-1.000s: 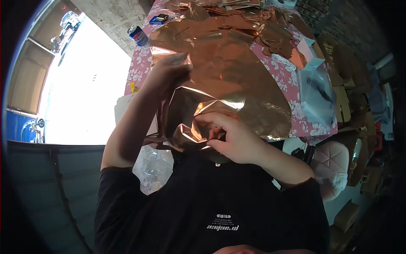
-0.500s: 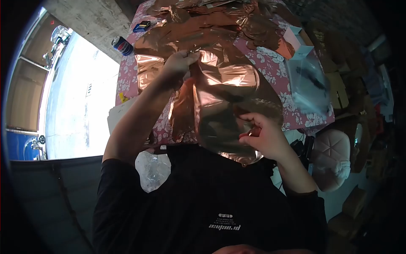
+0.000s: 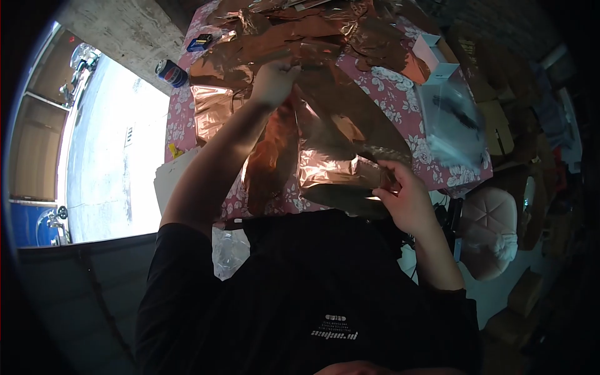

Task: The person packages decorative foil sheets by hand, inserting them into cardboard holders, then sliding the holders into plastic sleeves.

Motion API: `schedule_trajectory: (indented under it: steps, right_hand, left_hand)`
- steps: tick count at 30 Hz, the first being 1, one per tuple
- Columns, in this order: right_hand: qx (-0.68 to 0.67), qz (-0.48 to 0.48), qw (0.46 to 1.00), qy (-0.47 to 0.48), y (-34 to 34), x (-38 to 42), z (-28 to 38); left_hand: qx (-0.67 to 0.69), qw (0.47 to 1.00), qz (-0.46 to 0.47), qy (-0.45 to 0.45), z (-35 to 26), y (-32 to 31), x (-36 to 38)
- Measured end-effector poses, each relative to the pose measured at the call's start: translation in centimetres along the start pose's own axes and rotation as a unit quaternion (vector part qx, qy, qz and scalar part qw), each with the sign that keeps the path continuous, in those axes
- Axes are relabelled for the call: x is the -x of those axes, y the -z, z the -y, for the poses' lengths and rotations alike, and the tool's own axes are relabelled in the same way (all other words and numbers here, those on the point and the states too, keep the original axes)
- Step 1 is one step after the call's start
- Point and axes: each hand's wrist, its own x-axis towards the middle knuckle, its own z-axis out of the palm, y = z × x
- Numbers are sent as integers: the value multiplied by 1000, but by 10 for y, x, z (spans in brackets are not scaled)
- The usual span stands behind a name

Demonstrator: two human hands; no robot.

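Copper foil sheet [image 3: 325,147] is stretched between both hands over the near half of the table [image 3: 431,134], which has a pink floral cloth. Left hand [image 3: 275,78] is at the far end of the sheet, fingers closed, pinching the foil's far edge; arm runs down the left side of the sheet. Right hand [image 3: 403,197] is at the near right, just past the table's near edge, fingers curled around a folded, crumpled corner of the same sheet, thumb on top. Sheet sags and creases between the two grips; its left part hangs dark and folded near the left forearm, its lower part catches light.

More foil [image 3: 300,31] lies loose and crumpled across the far half of the table. Soda can [image 3: 170,72] stands on the far left table corner, a small blue box [image 3: 200,42] just beyond it. White box [image 3: 431,56] sits on the right side, a clear plastic bag [image 3: 453,122] near it toward the right edge. Pink chair [image 3: 494,231] is on the right, below the table. Clear bag [image 3: 228,250] hangs near the torso on the left.
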Motion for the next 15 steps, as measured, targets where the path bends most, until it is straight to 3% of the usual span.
schedule_trajectory:
  steps: [4, 7, 9, 13, 15]
  right_hand:
    - [-8, 3, 999, -45, 6, -1, -3]
    - [-49, -5, 999, -21, 3, -4, -10]
    - [-4, -15, 1000, -3, 3, -4, -9]
    - [-24, -26, 999, 2, 2, -6, -14]
    - [36, -25, 998, -48, 4, -7, -6]
  left_hand:
    - [-10, 1000, -22, 4, -4, -5, -1]
    - [-31, 999, -20, 29, -8, -6, -1]
    - [-31, 998, -21, 53, -13, -7, 2]
    - [-73, 996, -59, 5, -11, -11, 5]
    - [-83, 994, -71, -8, -5, -15, 3]
